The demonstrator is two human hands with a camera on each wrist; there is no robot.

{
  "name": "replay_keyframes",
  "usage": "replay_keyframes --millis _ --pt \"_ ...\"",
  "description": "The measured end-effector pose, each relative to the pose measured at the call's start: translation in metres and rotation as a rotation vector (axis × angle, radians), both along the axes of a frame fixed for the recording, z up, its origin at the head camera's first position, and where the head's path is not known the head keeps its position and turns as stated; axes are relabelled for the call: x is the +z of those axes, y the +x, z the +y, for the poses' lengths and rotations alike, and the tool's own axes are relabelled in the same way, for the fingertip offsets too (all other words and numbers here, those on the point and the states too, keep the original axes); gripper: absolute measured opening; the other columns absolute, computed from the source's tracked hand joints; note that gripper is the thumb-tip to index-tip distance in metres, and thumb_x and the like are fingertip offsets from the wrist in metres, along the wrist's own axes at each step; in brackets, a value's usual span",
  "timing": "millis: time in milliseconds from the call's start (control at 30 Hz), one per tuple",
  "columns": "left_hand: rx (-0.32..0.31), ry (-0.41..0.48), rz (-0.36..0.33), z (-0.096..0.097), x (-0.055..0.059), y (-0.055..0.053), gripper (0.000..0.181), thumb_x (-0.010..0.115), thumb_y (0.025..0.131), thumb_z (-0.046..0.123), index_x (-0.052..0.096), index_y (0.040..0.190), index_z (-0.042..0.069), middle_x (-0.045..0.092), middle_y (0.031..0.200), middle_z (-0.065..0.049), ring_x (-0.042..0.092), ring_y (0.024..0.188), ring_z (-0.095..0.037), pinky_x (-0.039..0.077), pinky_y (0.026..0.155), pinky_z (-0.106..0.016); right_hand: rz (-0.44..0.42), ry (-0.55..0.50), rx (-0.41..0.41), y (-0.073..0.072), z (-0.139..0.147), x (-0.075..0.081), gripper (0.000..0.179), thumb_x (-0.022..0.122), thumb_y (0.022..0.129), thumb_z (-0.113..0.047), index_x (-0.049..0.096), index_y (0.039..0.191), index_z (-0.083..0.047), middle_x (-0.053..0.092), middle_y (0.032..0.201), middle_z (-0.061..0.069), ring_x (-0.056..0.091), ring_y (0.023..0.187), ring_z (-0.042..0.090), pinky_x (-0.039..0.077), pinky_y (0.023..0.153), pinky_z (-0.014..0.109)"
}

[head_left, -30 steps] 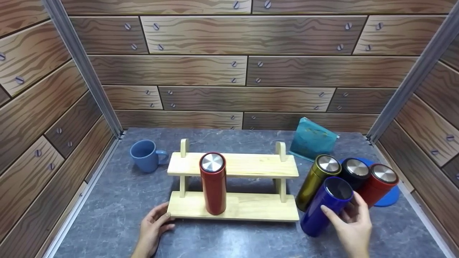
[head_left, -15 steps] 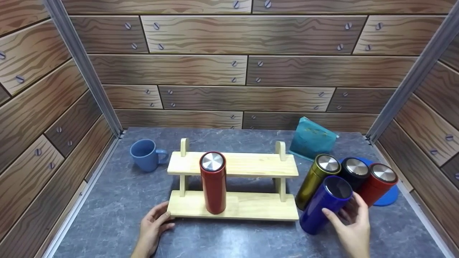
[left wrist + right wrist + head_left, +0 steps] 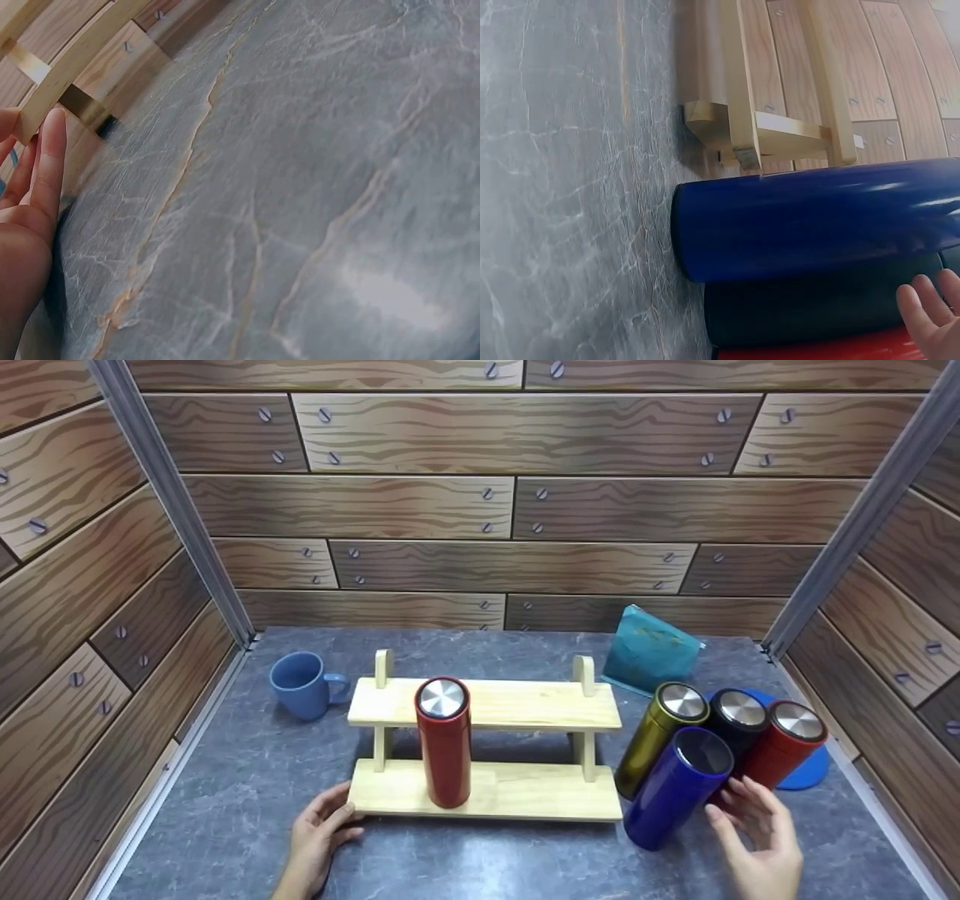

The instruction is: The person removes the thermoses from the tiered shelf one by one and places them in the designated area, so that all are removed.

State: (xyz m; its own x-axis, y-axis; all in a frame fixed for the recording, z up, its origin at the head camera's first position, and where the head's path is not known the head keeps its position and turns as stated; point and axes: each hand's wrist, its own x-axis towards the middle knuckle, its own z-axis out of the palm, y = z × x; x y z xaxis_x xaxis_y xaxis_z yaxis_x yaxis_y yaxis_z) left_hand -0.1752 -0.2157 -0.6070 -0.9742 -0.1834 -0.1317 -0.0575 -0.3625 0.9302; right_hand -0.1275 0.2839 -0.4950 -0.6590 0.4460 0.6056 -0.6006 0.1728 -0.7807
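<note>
In the head view my left hand (image 3: pixel 319 836) pinches the left end of the wooden two-tier rack's (image 3: pixel 540 795) lower board, thumb on top and fingers beneath. A red thermos bottle (image 3: pixel 446 761) with a silver lid stands upright on that board. Beyond the rack's right end stands a blue thermos bottle (image 3: pixel 671 802), upright on the table. My right hand (image 3: pixel 761 840) is just right of it, fingers loosely bent with a gap to the blue bottle (image 3: pixel 810 225). Behind stand a gold bottle (image 3: pixel 649 750), a black bottle (image 3: pixel 739 727) and another red bottle (image 3: pixel 776 750).
A blue mug (image 3: pixel 300 686) stands left of the rack, its handle towards it. At the back right is a teal pouch (image 3: pixel 651 652). A flat blue disc (image 3: pixel 806 772) lies partly hidden behind the bottles. Wood-patterned walls (image 3: pixel 420 510) enclose the grey table (image 3: pixel 217 780).
My right hand has let go of the blue thermos bottle and moved slightly right, away from it. The bottle stays beside the rack. My left hand keeps its hold on the board.
</note>
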Motion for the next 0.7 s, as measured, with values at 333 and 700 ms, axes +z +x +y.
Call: replay_keyframes --millis 333,700 --pt "0.001 -0.034 -0.018 -0.001 0.003 -0.001 0.052 0.067 0.083 0.002 0.046 0.129 -0.008 0.060 0.112 -0.012 0.063 0.082 -0.023 0.057 0.065 -0.036 0.201 -0.098 0.099 0.012 -0.002 -0.009 0.036 0.049 0.068 0.036 0.047 0.104 0.030 0.067 0.092 0.018 0.066 0.082 0.019 0.054 0.073 0.019" --pt "0.019 -0.032 -0.038 0.000 0.004 0.000 0.052 0.066 0.083 0.001 0.045 0.130 -0.008 0.060 0.109 -0.010 0.063 0.082 -0.023 0.057 0.065 -0.036 0.230 -0.042 0.216 0.009 -0.017 -0.021 0.035 0.048 0.069 0.035 0.045 0.103 0.031 0.065 0.088 0.024 0.066 0.082 0.022 0.054 0.072 0.021"
